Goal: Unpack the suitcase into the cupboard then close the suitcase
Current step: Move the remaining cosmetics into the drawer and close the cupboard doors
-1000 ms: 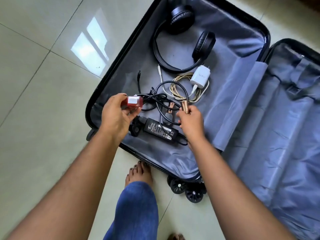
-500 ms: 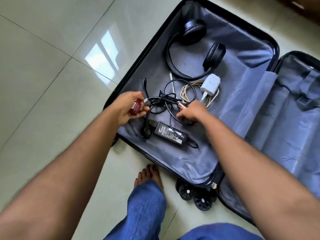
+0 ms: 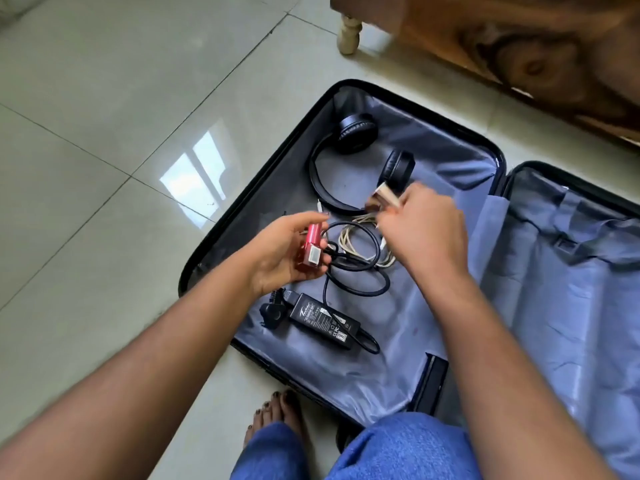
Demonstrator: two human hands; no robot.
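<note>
Step in hand: you are lifting small items out of the open suitcase (image 3: 346, 98) to carry to the cupboard (image 3: 519, 46), which looks to be the wooden piece at the upper right of the frame.
Left hand (image 3: 287, 251): your fingers are curled round a small red item (image 3: 310, 249) with a pale label, held above the left part of the case.
Right hand (image 3: 422, 233): your fingers are pinching a small tan, tube-like item (image 3: 386, 195); it is blurred, so I cannot tell what it is.
Doing it well: lift both pieces straight up and clear of the cables before you turn, as a loop could snag and drag the chargers along. Keep a firm pinch on the tan piece; it looks slim and easy to drop.
Suitcase, left half: black headphones (image 3: 356, 157) lie toward its top; below them a beige coiled cable (image 3: 353, 237) and a black cable (image 3: 356, 271) overlap, just beside your hands. A black power adapter (image 3: 323, 320) with its plug sits near the lower edge.
Suitcase, right half: only grey lining (image 3: 554, 289) shows; what lies under it is hidden.
Where it stands: the case lies flat on the tiled floor (image 3: 104, 133), centre to right of the frame, just below the cupboard.
Judgement: several things remain inside, so closing is some way off.
</note>
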